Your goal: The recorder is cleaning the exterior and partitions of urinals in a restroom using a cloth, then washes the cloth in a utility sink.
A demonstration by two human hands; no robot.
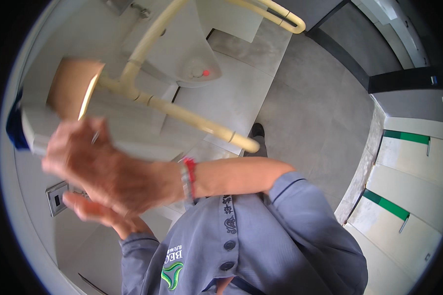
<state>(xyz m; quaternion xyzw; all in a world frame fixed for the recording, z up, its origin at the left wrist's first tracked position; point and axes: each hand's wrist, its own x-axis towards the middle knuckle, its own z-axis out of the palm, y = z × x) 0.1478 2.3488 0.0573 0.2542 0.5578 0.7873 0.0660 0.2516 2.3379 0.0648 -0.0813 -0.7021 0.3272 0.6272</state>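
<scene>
My right hand [110,173] reaches across to the left, blurred by motion, with its fingers bent. A ring sits on one finger, and red and pale bands circle the wrist. Just beyond the knuckles is a brown flat-faced object [72,86] with a bright edge; whether the hand touches it I cannot tell. Partly covered by the right hand, my left hand [96,214] is below it, fingers pointing left. Its grip is hidden. Ahead, a cream grab rail [181,114] surrounds a white urinal [184,48], which has a small red item [206,73] in its bowl.
A metal-framed wall plate [57,199] is left of my hands. Something dark blue [16,125] hangs at the far left edge. Another cream rail [280,18] stands ahead. Grey tiled floor [302,107] extends right towards pale panels [398,155] with green strips. My shoe [257,129] shows below the rail.
</scene>
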